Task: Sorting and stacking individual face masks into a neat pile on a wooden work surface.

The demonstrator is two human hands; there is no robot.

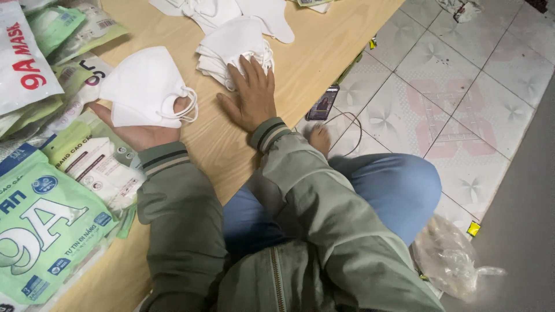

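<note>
My left hand (pixel 141 132) lies palm up on the wooden board (pixel 315 55) and holds a small stack of folded white face masks (pixel 144 86), thumb through the ear loops. My right hand (pixel 251 95) rests flat, fingers spread, with its fingertips on a second pile of white masks (pixel 228 43) further along the board. More loose white masks (pixel 208 8) lie beyond that pile. Both arms wear an olive-green jacket with striped cuffs.
Green and white mask packets (pixel 40 231) are heaped along the left side. A phone (pixel 322 104) with a cable lies on the tiled floor beside my bare foot (pixel 319 138). My knee in blue jeans (pixel 399 188) and a crumpled clear plastic bag (pixel 448 260) are at the right.
</note>
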